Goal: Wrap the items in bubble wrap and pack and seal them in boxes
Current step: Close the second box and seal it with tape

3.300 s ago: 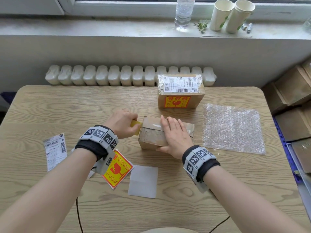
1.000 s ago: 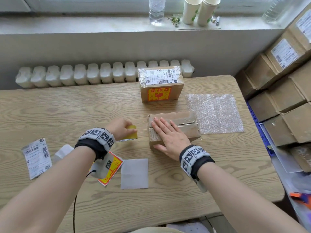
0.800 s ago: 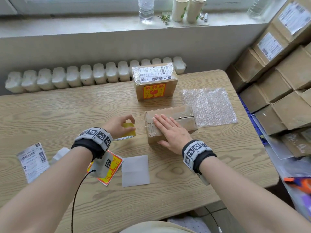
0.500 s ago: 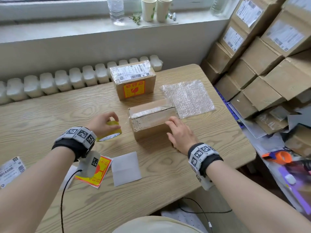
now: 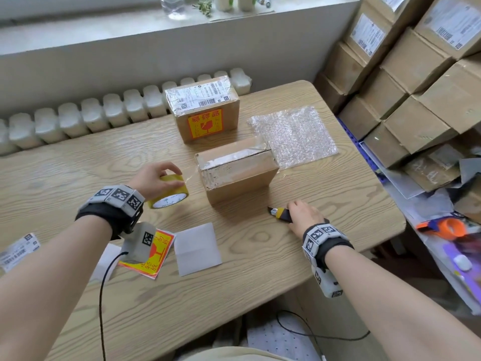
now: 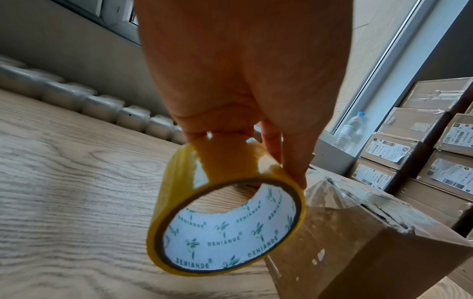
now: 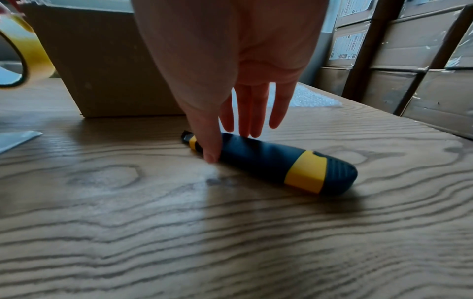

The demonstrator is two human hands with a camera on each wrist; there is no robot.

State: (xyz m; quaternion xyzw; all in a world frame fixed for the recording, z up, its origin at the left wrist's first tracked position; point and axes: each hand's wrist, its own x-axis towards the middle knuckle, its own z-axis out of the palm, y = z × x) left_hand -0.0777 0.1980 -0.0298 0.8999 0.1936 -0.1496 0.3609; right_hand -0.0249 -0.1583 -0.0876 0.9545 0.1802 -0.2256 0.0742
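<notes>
A brown cardboard box (image 5: pixel 235 173) stands mid-table, with clear tape along its top seam. My left hand (image 5: pixel 177 175) grips a yellow tape roll (image 5: pixel 169 195) just left of it. A strip of tape (image 5: pixel 191 175) runs from the roll to the box's left end. In the left wrist view the fingers (image 6: pixel 294 161) curl over the tape roll (image 6: pixel 227 222) beside the box (image 6: pixel 358 242). A dark blue and yellow utility knife (image 7: pixel 276 163) lies flat on the table. My right hand (image 7: pixel 230 141) touches it with straight fingers, thumb on its near side. A bubble wrap sheet (image 5: pixel 294 136) lies right of the box.
A sealed, labelled box (image 5: pixel 205 110) stands behind. A red-yellow sticker (image 5: pixel 156 256), white paper (image 5: pixel 197 248) and a shipping label (image 5: pixel 15 254) lie near the front left. Stacked cartons (image 5: pixel 416 74) rise past the table's right edge. An orange tape dispenser (image 5: pixel 447 227) lies below them.
My right hand left the box top and came down to the knife at the front right. My left hand drew the roll away from the box. The head view swung right.
</notes>
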